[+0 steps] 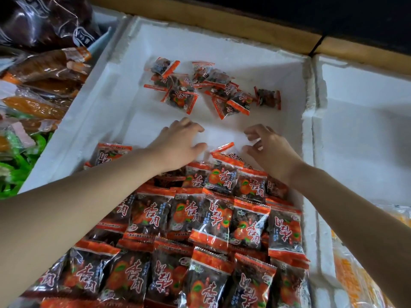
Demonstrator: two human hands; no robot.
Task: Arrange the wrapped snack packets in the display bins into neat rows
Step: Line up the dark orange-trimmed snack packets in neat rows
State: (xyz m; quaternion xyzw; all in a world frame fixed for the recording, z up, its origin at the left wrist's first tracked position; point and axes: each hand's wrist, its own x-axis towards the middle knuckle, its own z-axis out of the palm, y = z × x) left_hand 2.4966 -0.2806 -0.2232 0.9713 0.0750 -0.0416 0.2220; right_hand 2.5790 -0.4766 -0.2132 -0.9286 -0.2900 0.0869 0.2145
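A white foam bin (106, 103) holds orange-and-black wrapped snack packets. Several lie in overlapping rows (200, 230) across its near half. A loose scatter of packets (211, 90) lies at the far end, with bare foam floor between. My left hand (178, 143) hovers over the far edge of the rows, fingers relaxed and spread, holding nothing. My right hand (266, 147) is beside it on the right, fingers loosely curled with nothing in them. One packet (222, 148) sticks up tilted between the two hands.
A second white foam bin (360, 130) stands to the right with yellow packets (355, 274) at its near end. On the left lie bags of orange and green snacks (40, 90). A wooden ledge (222, 25) runs behind the bins.
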